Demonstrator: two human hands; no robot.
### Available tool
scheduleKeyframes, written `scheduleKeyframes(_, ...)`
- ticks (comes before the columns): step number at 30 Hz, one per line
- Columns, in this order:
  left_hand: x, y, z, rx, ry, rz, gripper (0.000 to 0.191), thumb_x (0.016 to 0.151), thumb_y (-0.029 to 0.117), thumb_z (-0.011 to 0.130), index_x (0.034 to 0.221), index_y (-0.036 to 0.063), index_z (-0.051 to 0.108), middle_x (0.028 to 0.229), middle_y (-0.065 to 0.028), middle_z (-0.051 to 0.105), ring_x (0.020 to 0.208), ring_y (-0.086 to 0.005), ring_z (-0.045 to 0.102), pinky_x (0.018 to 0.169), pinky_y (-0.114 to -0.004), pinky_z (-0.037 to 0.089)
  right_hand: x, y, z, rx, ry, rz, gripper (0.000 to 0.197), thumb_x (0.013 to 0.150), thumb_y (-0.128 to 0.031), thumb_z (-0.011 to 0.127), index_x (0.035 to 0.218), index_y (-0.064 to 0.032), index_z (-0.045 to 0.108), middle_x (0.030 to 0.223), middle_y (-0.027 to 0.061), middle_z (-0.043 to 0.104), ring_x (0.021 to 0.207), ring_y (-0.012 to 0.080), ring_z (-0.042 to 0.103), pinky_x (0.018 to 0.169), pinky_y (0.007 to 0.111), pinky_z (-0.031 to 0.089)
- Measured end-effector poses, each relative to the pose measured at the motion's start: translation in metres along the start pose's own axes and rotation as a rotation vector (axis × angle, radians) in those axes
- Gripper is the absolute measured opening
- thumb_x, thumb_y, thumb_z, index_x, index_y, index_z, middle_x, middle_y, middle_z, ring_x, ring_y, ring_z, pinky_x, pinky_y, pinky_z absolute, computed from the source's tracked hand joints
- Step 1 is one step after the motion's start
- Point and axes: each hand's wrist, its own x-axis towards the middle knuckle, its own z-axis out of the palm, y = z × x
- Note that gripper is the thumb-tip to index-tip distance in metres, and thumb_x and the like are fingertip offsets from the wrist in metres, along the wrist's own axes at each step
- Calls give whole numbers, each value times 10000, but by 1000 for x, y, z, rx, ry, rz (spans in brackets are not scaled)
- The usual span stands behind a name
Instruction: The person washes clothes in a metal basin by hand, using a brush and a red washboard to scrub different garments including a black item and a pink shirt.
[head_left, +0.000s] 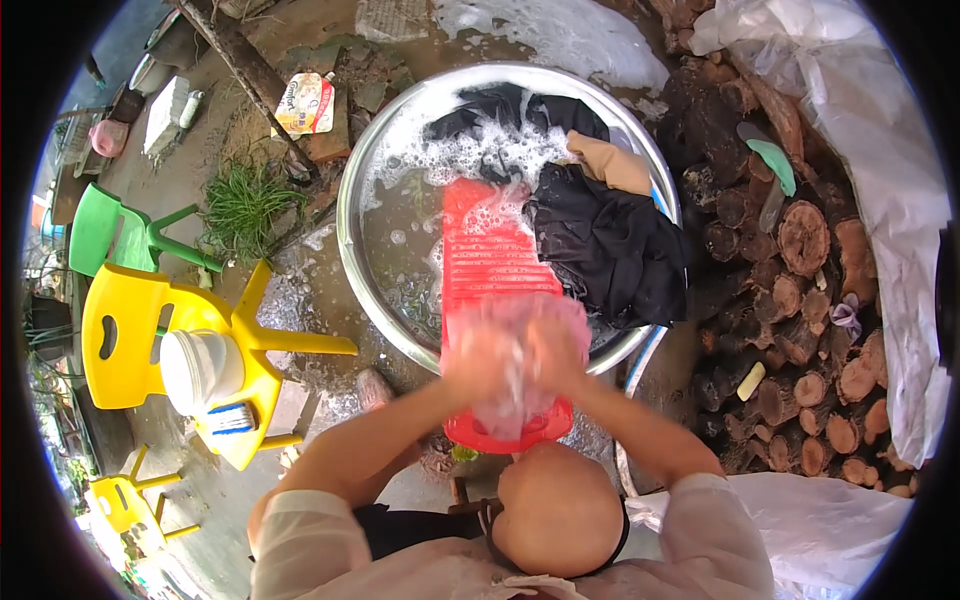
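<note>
My left hand (480, 352) and my right hand (553, 349) both grip a wet pink cloth (517, 405), side by side; motion blurs them. Beneath the cloth a red plastic washboard (495, 262) slopes from the soapy water over the near rim of a round metal basin (351, 247). Its ribs show above the cloth, and foam covers part of its upper end. To the right of the board a black garment (607, 244) hangs over the basin's rim. Behind it lies a tan cloth (611, 163), and more dark clothing (499, 109) soaks at the far side among suds.
Left of the basin, a yellow plastic chair (131, 322) holds a white bucket (199, 371) and a scrubbing brush (231, 418). A green chair (97, 225) stands behind. Stacked logs (802, 240) line the right side beside plastic sheeting (892, 225). A hose (637, 367) runs by the rim.
</note>
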Motion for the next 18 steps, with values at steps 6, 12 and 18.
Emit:
scheduleKeyframes(6, 97, -49, 26, -13, 677, -220, 315, 787, 259, 550, 1049, 88, 573, 1068, -106, 566, 1106, -294, 474, 879, -488, 380, 84, 28, -5, -272, 538, -39, 201, 866, -194, 489, 991, -71, 587, 1024, 100, 581, 993, 280, 514, 817, 443, 362)
scheduleKeyframes(12, -43, -11, 32, -136, 434, 371, 323, 728, 228, 600, 994, 45, 581, 1046, -181, 553, 1043, -374, 491, 922, -536, 346, -52, 3, 16, 65, 334, -368, 225, 836, -257, 532, 910, -51, 584, 1008, 154, 546, 982, 333, 508, 877, 463, 365)
scheduleKeyframes(18, 85, -22, 9, -100, 427, -285, 391, 769, 168, 520, 1120, -4, 513, 1157, -184, 515, 1062, -349, 485, 932, -475, 362, 83, 40, 0, -359, 575, 5, 188, 807, -262, 552, 899, -98, 543, 898, 103, 548, 890, 290, 509, 733, 466, 363)
